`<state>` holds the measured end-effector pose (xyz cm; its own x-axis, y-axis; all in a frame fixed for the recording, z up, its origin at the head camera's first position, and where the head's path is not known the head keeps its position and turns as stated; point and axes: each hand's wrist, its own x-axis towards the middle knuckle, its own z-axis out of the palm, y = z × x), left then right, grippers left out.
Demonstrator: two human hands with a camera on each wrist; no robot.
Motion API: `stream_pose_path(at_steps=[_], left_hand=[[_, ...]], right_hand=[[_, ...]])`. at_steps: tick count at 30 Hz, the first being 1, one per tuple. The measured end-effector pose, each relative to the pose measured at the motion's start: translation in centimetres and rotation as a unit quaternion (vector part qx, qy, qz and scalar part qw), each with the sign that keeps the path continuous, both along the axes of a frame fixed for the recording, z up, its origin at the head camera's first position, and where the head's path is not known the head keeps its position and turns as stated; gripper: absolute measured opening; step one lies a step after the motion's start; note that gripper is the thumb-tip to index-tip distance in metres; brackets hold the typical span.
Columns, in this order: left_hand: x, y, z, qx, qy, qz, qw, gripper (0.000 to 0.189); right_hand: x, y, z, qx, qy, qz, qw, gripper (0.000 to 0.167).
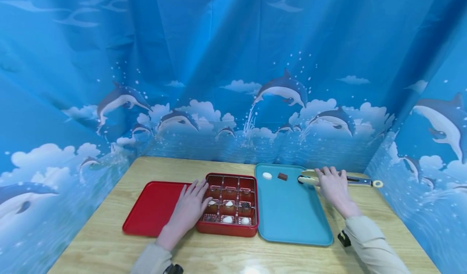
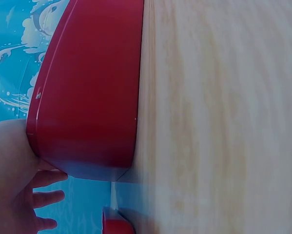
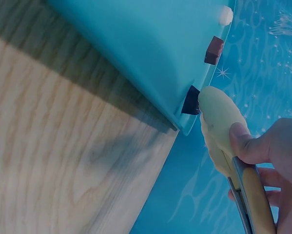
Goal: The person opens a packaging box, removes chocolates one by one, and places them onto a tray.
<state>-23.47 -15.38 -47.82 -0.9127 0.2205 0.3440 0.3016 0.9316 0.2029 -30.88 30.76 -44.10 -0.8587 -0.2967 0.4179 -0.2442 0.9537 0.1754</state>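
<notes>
My left hand [image 1: 190, 207] rests at the left edge of a red box [image 1: 227, 228], its fingers extended. The box has clear dividers, with white and dark chocolates in its nearer compartments. At the right, my right hand [image 1: 333, 187] holds tongs [image 3: 223, 117] with cream-coloured tips, thumb on one arm. The tips reach over the far right corner of a blue tray [image 1: 292, 213], at a dark chocolate [image 3: 191, 100]. Whether they squeeze it cannot be told. Left of it on the tray lie a brown chocolate [image 1: 282, 176] and a white one [image 1: 267, 176].
A red lid [image 1: 155, 205] lies left of the box, partly behind my left forearm. The wooden table [image 1: 226, 251] bears everything. A blue curtain [image 1: 204, 71] printed with dolphins hangs behind and at both sides.
</notes>
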Motion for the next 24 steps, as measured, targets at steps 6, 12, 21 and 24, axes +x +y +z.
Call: stream_pose_path(at_steps=[6,12,21,24], left_hand=[[0.1,0.1,0.0,-0.005,-0.007,0.000,1.0000,0.056],[0.0,0.0,0.0,-0.007,-0.002,0.001,1.0000,0.056],[0.0,0.0,0.1,-0.003,0.000,-0.002,1.0000,0.056],[0.0,0.0,0.0,-0.003,0.001,-0.001,1.0000,0.056]], right_hand=[[-0.1,0.1,-0.3,-0.003,0.005,0.002,1.0000,0.047],[-0.3,0.1,-0.6,-0.013,0.016,0.009,0.9998,0.047],[0.0,-0.5,0.2,-0.029,0.028,-0.002,0.9992,0.047],[0.1,-0.8,0.6,-0.033,0.064,0.013,0.9974,0.046]])
